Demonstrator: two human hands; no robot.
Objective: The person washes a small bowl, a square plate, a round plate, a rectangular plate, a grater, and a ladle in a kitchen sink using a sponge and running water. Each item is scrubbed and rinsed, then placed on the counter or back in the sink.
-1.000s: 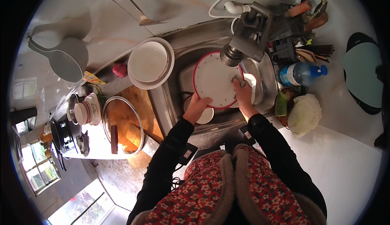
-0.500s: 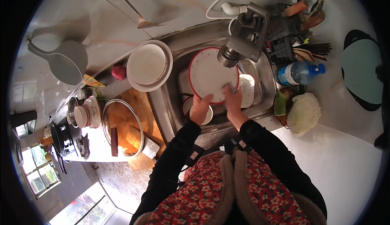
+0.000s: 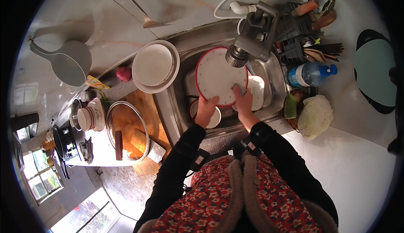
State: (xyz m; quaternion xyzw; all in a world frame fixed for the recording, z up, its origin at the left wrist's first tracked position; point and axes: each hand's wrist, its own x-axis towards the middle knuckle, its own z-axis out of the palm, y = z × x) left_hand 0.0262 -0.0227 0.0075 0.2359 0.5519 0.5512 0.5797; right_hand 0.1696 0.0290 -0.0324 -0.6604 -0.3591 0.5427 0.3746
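At centre frame, the left hand (image 3: 206, 111) clamps one red-rimmed plate (image 3: 216, 74); the right hand (image 3: 243, 102) grips one grey pad (image 3: 238, 88) against it. Right of frame: one bottle (image 3: 309, 74), one cabbage (image 3: 315, 117).

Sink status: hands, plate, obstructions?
Left hand gripping red-rimmed plate at near edge. Right hand holding small grayish item, kind unclear, against plate. Faucet overlaps plate's far right in view.

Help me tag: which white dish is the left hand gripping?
The large round red-rimmed white plate, near edge in the left hand. Clear of that hand: stacked round white dishes, white rectangular dish; the small white bowl lies beneath.
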